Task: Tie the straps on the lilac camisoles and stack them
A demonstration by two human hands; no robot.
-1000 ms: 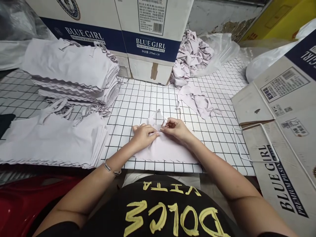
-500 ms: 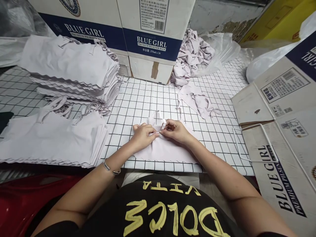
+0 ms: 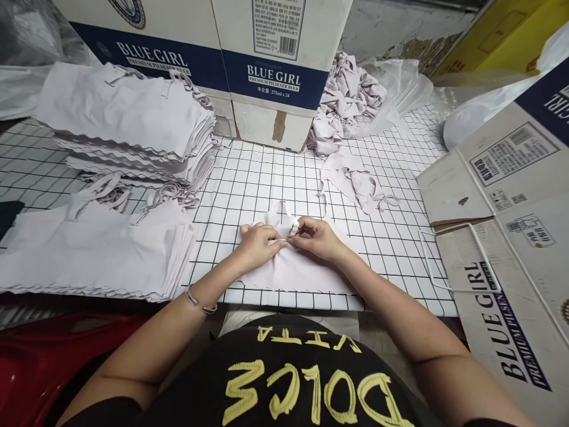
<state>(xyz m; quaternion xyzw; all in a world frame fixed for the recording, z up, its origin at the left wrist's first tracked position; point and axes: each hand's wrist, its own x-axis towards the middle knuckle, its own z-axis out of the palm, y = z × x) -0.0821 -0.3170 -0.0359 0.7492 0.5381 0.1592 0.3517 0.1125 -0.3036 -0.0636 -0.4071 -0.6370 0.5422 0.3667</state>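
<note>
A pale lilac cloth pouch (image 3: 297,270) lies flat on the grid-patterned table (image 3: 262,178) just in front of me. My left hand (image 3: 258,243) presses on its top edge with fingers curled, pinching the cloth. Touching it from the right, my right hand (image 3: 317,236) pinches the pouch's thin drawstring (image 3: 290,214), whose loop sticks up behind the fingers. The fingertips of both hands meet at the pouch's mouth.
Two stacks of flat pouches (image 3: 128,127) (image 3: 93,252) sit at the left. A heap of crumpled pouches (image 3: 347,101) spills from a clear bag by the Blue Girl cartons (image 3: 271,77). A flattened carton (image 3: 511,237) lies at the right. A red seat (image 3: 48,356) is lower left.
The hands stay almost in place. The drawstring loop above my right fingers has shifted slightly and sits a little lower and shorter.
</note>
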